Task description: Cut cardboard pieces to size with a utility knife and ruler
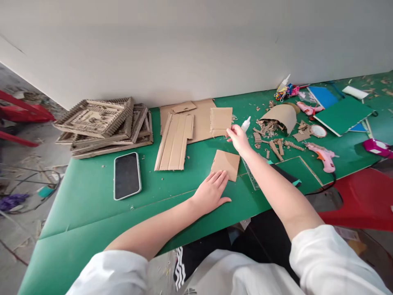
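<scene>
My left hand (pixel 213 190) lies flat on the green tabletop, its fingertips resting on a small cardboard square (pixel 229 162). Farther back, my right hand (pixel 238 138) pinches the lower right corner of another small cardboard piece (pixel 221 119), which shows a crease near its lower edge. That piece overlaps a larger cardboard sheet (pixel 201 116) by the wall. A white glue bottle (pixel 246 124) appears just behind my right hand. Under my right forearm, a clear ruler (pixel 252 176) is partly hidden.
Stacked cardboard frames (pixel 101 127) stand at the left, near a phone (pixel 127 176). A creased cardboard strip (pixel 173 143) lies left of centre. To the right are cardboard scraps (pixel 276 127), a pink glue gun (pixel 322 155) and a green board (pixel 345 114). A red stool (pixel 362 200) adjoins the table.
</scene>
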Action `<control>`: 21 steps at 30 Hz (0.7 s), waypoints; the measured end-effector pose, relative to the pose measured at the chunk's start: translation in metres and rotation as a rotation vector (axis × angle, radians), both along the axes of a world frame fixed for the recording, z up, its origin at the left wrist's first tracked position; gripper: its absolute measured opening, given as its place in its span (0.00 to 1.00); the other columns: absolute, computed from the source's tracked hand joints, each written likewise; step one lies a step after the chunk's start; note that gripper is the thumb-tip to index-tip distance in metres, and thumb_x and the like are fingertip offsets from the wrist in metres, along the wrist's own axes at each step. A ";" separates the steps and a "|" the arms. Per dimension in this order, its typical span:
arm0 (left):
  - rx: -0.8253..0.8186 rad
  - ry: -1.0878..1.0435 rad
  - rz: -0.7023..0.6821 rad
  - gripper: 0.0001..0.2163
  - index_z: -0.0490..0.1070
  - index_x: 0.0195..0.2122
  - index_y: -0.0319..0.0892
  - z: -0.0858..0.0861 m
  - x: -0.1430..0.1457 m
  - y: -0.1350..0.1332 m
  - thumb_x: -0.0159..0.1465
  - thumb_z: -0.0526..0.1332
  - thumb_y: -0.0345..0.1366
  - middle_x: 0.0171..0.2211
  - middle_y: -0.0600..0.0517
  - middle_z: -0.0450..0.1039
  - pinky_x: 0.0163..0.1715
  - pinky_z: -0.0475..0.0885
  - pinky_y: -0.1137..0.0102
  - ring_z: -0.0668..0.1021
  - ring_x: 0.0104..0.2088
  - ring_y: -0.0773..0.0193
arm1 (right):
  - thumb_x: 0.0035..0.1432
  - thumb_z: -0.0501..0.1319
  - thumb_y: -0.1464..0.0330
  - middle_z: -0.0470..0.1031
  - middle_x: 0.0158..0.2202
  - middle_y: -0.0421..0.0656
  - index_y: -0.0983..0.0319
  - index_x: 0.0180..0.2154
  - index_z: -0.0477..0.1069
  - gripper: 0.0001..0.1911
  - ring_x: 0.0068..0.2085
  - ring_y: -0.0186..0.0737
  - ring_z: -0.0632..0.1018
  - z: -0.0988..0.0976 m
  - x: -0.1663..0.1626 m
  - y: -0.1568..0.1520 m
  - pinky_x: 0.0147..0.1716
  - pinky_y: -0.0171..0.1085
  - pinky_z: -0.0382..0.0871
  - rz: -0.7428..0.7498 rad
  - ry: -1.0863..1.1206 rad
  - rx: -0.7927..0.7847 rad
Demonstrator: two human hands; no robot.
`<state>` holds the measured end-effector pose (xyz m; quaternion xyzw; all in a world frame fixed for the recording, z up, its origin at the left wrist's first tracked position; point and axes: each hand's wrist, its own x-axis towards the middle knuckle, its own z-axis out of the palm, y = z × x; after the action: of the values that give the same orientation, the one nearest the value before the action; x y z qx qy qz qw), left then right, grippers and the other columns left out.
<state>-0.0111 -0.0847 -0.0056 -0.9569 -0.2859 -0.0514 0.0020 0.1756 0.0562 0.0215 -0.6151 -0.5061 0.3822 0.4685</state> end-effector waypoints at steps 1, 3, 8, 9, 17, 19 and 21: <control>0.015 0.002 0.016 0.36 0.56 0.61 0.28 0.002 -0.005 -0.005 0.64 0.47 0.56 0.62 0.38 0.58 0.58 0.59 0.58 0.64 0.60 0.49 | 0.53 0.59 0.60 0.68 0.26 0.37 0.59 0.29 0.61 0.11 0.29 0.33 0.73 0.002 0.003 -0.011 0.23 0.31 0.70 -0.009 0.003 -0.019; 0.040 0.012 0.065 0.34 0.58 0.60 0.28 0.007 -0.014 -0.015 0.64 0.49 0.55 0.59 0.37 0.62 0.54 0.64 0.58 0.67 0.57 0.48 | 0.50 0.61 0.59 0.67 0.24 0.36 0.60 0.30 0.63 0.13 0.23 0.31 0.71 0.005 0.010 -0.041 0.17 0.30 0.67 -0.013 0.014 -0.075; 0.053 -0.003 0.144 0.29 0.65 0.55 0.31 0.014 -0.025 -0.021 0.65 0.51 0.52 0.52 0.37 0.69 0.46 0.69 0.58 0.73 0.49 0.48 | 0.49 0.61 0.59 0.67 0.21 0.34 0.63 0.45 0.66 0.23 0.20 0.32 0.71 -0.001 0.018 -0.114 0.15 0.32 0.70 -0.044 -0.003 -0.205; 0.066 -0.026 0.139 0.27 0.66 0.54 0.33 0.013 -0.027 -0.019 0.65 0.51 0.51 0.52 0.37 0.69 0.48 0.68 0.56 0.72 0.51 0.47 | 0.50 0.61 0.59 0.67 0.21 0.35 0.64 0.47 0.66 0.24 0.19 0.32 0.71 -0.003 0.018 -0.124 0.15 0.32 0.71 -0.050 -0.020 -0.225; 0.070 -0.079 0.107 0.23 0.67 0.52 0.36 0.002 -0.029 -0.008 0.65 0.53 0.49 0.56 0.35 0.64 0.54 0.64 0.51 0.66 0.57 0.42 | 0.55 0.57 0.64 0.70 0.22 0.37 0.64 0.52 0.67 0.23 0.16 0.30 0.69 -0.011 0.016 -0.141 0.12 0.32 0.69 -0.008 -0.157 -0.375; 0.068 -0.086 0.102 0.21 0.67 0.51 0.36 0.002 -0.028 -0.008 0.65 0.54 0.47 0.56 0.36 0.65 0.53 0.65 0.51 0.67 0.57 0.43 | 0.56 0.57 0.64 0.71 0.22 0.37 0.63 0.53 0.67 0.23 0.16 0.30 0.69 -0.011 0.017 -0.142 0.12 0.31 0.69 0.000 -0.188 -0.391; 0.067 -0.093 0.101 0.19 0.68 0.50 0.37 0.003 -0.028 -0.007 0.65 0.54 0.45 0.55 0.36 0.66 0.52 0.66 0.51 0.68 0.56 0.43 | 0.56 0.57 0.64 0.71 0.22 0.38 0.62 0.53 0.67 0.22 0.16 0.30 0.69 -0.010 0.017 -0.143 0.13 0.31 0.69 0.006 -0.218 -0.398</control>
<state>-0.0392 -0.0916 -0.0025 -0.9372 -0.3318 -0.1052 0.0231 0.1926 -0.0864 0.0112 -0.7316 -0.4700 0.4072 0.2793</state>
